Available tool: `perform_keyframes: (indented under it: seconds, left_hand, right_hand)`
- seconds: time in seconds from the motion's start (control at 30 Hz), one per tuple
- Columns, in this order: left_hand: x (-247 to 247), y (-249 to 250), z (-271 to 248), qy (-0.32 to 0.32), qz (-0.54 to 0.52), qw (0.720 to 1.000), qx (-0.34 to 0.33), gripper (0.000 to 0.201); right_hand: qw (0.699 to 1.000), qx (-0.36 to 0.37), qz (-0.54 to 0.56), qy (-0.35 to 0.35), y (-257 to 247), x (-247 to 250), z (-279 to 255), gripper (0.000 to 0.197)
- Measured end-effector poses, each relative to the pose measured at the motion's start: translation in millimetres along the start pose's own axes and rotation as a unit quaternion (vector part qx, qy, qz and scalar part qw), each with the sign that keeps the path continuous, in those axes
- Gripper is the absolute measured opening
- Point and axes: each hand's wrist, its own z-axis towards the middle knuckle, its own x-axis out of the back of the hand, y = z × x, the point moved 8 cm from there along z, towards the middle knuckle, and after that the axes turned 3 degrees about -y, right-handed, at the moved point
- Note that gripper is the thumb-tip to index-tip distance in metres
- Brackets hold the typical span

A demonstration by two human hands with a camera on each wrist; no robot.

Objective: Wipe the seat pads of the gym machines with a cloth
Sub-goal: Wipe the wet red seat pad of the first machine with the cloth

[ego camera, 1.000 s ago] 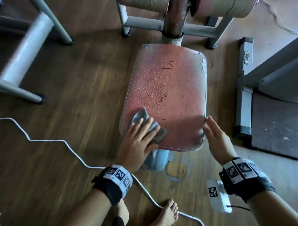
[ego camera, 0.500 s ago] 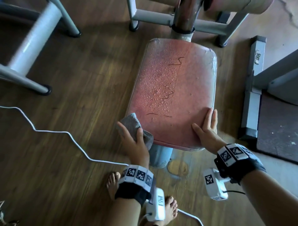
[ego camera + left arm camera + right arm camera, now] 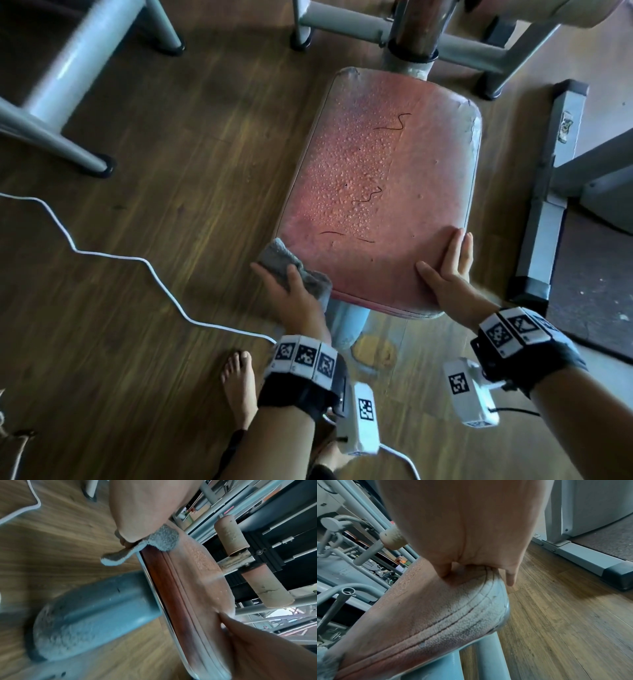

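A worn red seat pad (image 3: 383, 192) on a grey post fills the middle of the head view, its surface beaded with droplets. My left hand (image 3: 291, 291) grips a grey cloth (image 3: 277, 260) at the pad's near left corner, thumb on top. In the left wrist view the cloth (image 3: 163, 539) wraps over the pad's edge (image 3: 173, 588) under my fingers. My right hand (image 3: 448, 274) lies flat with straight fingers on the pad's near right corner. In the right wrist view the palm (image 3: 471, 527) presses on the pad (image 3: 423, 608).
Grey machine frames (image 3: 61, 78) stand at the left and behind the seat, with foam rollers (image 3: 229, 535) beyond it. A grey base rail (image 3: 548, 192) and dark mat lie to the right. A white cable (image 3: 113, 257) snakes over the wooden floor. My bare feet (image 3: 239, 380) are below.
My left hand has slid the cloth from the pad's near surface off to its near left corner. My right hand moved from the pad's right edge onto its near right corner.
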Motion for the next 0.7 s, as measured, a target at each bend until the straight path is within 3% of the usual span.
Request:
perform_keyframes:
  seconds: [0.1, 0.27, 0.43, 0.53, 0.7]
  left_hand:
    - [-12.7, -7.9, -34.6, -0.017, 0.034, 0.999, 0.01, 0.072]
    - [-41.6, -28.7, -88.4, -0.066, -0.004, 0.991, 0.115, 0.082]
    - [-22.6, -18.1, -46.9, 0.006, 0.022, 0.997, 0.067, 0.081]
    - [-21.6, -11.6, -48.1, 0.018, 0.042, 0.997, 0.055, 0.08]
    - [-55.0, -31.9, -107.5, -0.084, 0.061, 0.988, 0.116, 0.088]
  right_hand:
    - [1.0, 0.011, 0.004, -0.007, -0.8, 0.6, -1.4, 0.092]
    - [0.997, 0.043, 0.004, -0.068, 3.6, 9.6, -10.3, 0.092]
    - [0.995, 0.069, -0.002, -0.077, 6.3, 15.4, -13.7, 0.089]
    - [0.994, 0.074, -0.011, -0.079, 6.8, 11.2, -13.1, 0.089]
    - [0.993, 0.077, -0.041, -0.077, 6.0, 15.7, -14.6, 0.09]
